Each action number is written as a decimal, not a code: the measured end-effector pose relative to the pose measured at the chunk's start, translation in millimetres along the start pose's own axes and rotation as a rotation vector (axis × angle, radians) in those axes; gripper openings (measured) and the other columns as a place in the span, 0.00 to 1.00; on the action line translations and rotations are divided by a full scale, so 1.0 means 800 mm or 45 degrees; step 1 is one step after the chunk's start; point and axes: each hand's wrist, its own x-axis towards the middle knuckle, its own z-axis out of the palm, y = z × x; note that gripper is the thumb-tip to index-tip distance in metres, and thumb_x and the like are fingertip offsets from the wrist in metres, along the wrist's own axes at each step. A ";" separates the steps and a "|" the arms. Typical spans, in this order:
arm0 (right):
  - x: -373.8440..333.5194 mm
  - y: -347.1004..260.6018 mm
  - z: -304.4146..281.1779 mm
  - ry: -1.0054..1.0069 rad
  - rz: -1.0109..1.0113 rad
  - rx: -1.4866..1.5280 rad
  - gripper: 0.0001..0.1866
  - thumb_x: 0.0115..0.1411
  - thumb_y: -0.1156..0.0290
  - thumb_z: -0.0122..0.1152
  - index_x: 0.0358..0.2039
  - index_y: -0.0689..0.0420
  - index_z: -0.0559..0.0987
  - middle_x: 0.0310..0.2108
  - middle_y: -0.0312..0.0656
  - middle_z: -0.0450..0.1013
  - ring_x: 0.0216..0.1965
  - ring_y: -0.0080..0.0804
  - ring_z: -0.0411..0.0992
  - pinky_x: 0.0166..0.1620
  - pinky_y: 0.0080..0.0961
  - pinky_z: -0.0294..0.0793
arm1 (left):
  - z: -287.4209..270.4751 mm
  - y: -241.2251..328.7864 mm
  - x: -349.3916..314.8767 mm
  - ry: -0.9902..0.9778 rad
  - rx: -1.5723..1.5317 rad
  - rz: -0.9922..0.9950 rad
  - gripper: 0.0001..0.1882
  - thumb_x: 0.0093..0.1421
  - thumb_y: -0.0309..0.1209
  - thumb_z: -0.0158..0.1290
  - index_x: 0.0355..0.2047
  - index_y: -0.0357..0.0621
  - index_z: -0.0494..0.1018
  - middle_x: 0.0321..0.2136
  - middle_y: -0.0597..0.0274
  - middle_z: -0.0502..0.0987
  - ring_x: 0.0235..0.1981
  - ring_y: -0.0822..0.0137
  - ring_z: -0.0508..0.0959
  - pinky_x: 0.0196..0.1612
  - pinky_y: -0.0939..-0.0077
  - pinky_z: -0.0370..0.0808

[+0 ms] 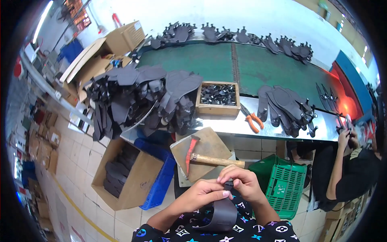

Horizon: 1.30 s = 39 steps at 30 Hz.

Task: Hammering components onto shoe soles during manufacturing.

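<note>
Presently both hands pinch one thing: a small, dark, block-like end piece [228, 185], caught between the fingertips of my left hand [207, 193] and right hand [244, 182]. Fingers are drawn in close, neither hand spread; the two-sided pinch presumably keeps so small a part from twisting.

Just below the grip, a dark grey, smooth, curved strip [223, 215] lies against my patterned black clothing. It seems to run up to the block, though my fingers hide any join; the lap probably takes its weight.

Just beyond the grip: a red-headed hammer with a pale wooden handle [217, 160], resting on a flat tan board [209, 141]. Handle end points toward my right hand, an arrangement that would suit a quick reach.

Farther out, straight ahead: an open wooden box [217, 110] of small black shiny parts, its low walls likely there to stop them scattering. Orange-handled pliers [254, 122] lie to its right, handles toward me.

Beyond the grip on the left, a heap of dark grey, sole-shaped pieces [145, 88]; on the right, a smaller fanned pile [286, 105]. Separate piles may mark separate batches; I cannot tell.
</note>
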 end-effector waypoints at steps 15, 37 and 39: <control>0.001 0.006 -0.034 0.051 -0.096 -0.077 0.25 0.72 0.48 0.43 0.36 0.61 0.73 0.34 0.44 0.73 0.40 0.38 0.71 0.47 0.34 0.71 | 0.009 0.007 0.048 -0.164 -0.169 -0.254 0.16 0.70 0.36 0.50 0.42 0.35 0.80 0.39 0.63 0.77 0.43 0.74 0.74 0.48 0.79 0.69; -0.040 0.039 -0.140 1.177 0.122 -0.148 0.13 0.72 0.65 0.50 0.44 0.61 0.76 0.38 0.37 0.77 0.35 0.22 0.73 0.40 0.19 0.72 | -0.565 0.207 -0.064 1.556 1.978 0.175 0.21 0.63 0.39 0.51 0.55 0.51 0.77 0.43 0.50 0.80 0.48 0.55 0.77 0.52 0.61 0.71; -0.062 0.033 -0.186 1.343 0.150 -0.640 0.13 0.70 0.65 0.54 0.45 0.62 0.76 0.38 0.38 0.77 0.34 0.21 0.73 0.39 0.19 0.72 | -0.498 0.181 0.084 1.378 2.116 -0.727 0.21 0.61 0.48 0.53 0.51 0.57 0.80 0.52 0.46 0.76 0.61 0.45 0.68 0.62 0.39 0.57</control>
